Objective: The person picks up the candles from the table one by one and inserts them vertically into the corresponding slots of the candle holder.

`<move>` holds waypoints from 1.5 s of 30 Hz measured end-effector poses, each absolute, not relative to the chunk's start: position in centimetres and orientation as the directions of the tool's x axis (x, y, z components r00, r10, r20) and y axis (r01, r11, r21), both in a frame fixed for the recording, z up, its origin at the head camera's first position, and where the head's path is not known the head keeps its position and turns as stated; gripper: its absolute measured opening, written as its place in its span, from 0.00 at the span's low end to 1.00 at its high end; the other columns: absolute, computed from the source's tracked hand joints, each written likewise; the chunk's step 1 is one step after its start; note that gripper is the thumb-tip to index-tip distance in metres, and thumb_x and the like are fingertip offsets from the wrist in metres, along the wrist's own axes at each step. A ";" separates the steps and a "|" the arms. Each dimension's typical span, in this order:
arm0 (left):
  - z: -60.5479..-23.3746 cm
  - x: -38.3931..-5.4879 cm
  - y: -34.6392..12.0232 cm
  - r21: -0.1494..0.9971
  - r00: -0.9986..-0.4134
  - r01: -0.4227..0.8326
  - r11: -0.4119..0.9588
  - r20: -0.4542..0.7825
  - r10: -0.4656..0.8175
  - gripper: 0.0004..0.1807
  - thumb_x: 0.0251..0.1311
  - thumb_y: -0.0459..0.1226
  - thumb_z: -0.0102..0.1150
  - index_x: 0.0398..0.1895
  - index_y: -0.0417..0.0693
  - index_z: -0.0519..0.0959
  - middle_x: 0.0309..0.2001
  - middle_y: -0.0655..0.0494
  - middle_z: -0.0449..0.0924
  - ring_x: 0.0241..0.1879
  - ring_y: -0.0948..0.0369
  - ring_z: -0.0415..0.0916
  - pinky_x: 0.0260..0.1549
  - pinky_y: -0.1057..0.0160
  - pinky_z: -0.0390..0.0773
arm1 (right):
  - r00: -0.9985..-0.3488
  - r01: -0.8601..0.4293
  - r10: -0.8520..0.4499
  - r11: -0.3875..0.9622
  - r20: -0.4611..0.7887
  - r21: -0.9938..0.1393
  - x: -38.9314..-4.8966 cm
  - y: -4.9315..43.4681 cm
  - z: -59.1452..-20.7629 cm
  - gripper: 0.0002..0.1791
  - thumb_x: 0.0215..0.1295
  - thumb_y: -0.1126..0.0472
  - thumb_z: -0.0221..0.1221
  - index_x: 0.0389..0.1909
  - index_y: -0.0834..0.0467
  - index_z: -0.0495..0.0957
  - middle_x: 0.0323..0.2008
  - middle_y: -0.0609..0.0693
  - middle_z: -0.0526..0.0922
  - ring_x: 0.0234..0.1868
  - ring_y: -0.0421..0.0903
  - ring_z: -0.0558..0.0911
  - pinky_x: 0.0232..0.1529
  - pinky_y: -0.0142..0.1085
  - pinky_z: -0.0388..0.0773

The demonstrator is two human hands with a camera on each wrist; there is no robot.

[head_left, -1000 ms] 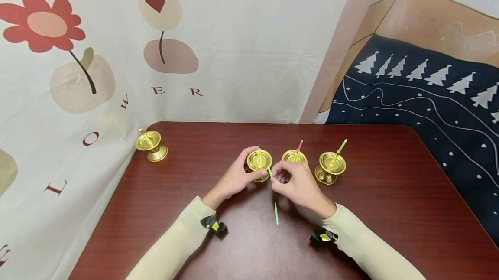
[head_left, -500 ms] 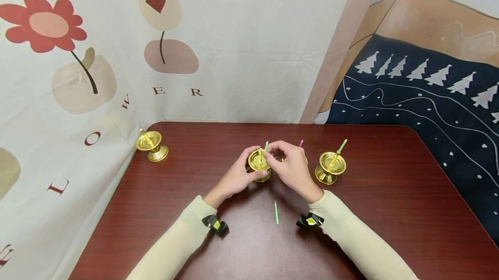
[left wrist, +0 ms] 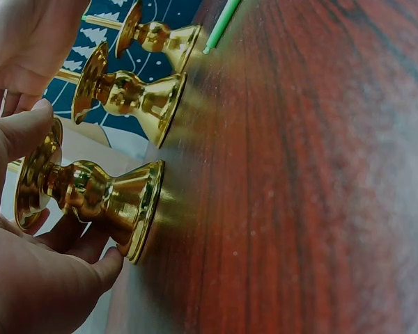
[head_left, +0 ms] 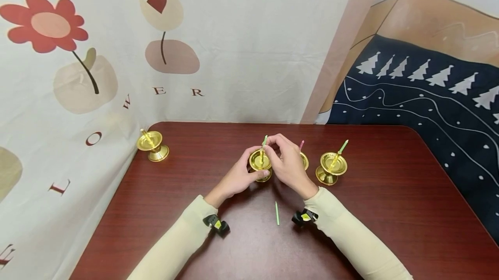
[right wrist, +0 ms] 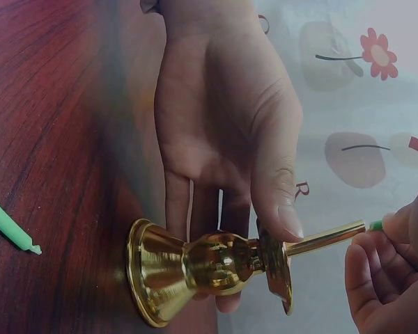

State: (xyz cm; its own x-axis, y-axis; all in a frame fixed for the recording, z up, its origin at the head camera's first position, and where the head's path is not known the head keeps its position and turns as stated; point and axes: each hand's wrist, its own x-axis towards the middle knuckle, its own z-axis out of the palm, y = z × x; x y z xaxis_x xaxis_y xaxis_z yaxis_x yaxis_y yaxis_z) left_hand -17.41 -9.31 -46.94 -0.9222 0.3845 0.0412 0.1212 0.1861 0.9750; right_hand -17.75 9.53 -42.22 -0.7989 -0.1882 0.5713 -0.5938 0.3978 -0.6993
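Note:
My left hand (head_left: 238, 177) grips a gold candle holder (head_left: 260, 161) by its dish and stem, thumb on the dish rim and fingers behind. The holder stands upright on the table. Between thumb and fingers, my right hand (head_left: 289, 162) pinches a thin green candle (head_left: 266, 139) over the holder's central tube. In the right wrist view the candle's lower end (right wrist: 375, 226) meets the mouth of the tube (right wrist: 327, 238); most of the candle is hidden by the fingers. A second green candle (head_left: 277, 213) lies on the table in front of the hands.
Behind my right hand stands a holder (head_left: 305, 161) with a pink candle (head_left: 302, 144). Farther right, another holder (head_left: 331, 168) bears a green candle (head_left: 343, 146). One more holder (head_left: 152, 145) with only its tube showing stands at the table's far left corner.
My right hand has moved up and left, bringing the green candle from beside the dish to upright over the tube. The left hand has kept its grip on the holder.

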 end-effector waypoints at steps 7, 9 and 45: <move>-46.9 -17.4 -9.3 0.973 -0.922 0.132 0.188 0.051 0.385 0.42 0.71 0.32 0.74 0.83 0.46 0.63 0.71 0.40 0.74 0.66 0.48 0.77 0.67 0.48 0.75 | -0.787 -0.611 -0.192 0.379 0.587 -0.695 -17.9 9.5 -42.3 0.05 0.75 0.70 0.67 0.39 0.60 0.82 0.35 0.50 0.83 0.31 0.44 0.78 0.31 0.30 0.71; -47.0 -17.5 -9.3 0.973 -0.922 0.132 0.191 0.049 0.384 0.42 0.71 0.32 0.74 0.83 0.46 0.63 0.71 0.40 0.74 0.66 0.48 0.77 0.68 0.48 0.74 | -0.781 -0.618 -0.191 0.377 0.595 -0.690 -17.9 9.4 -42.3 0.05 0.74 0.70 0.67 0.39 0.60 0.82 0.34 0.50 0.83 0.31 0.44 0.77 0.31 0.31 0.71; -47.1 -17.4 -9.4 0.975 -0.923 0.117 0.188 0.037 0.383 0.42 0.70 0.30 0.74 0.83 0.45 0.62 0.74 0.40 0.72 0.69 0.47 0.74 0.70 0.48 0.72 | -0.703 -0.699 -0.255 0.420 0.664 -0.578 -18.5 9.2 -42.8 0.06 0.75 0.73 0.66 0.40 0.60 0.80 0.36 0.51 0.82 0.32 0.44 0.76 0.34 0.37 0.75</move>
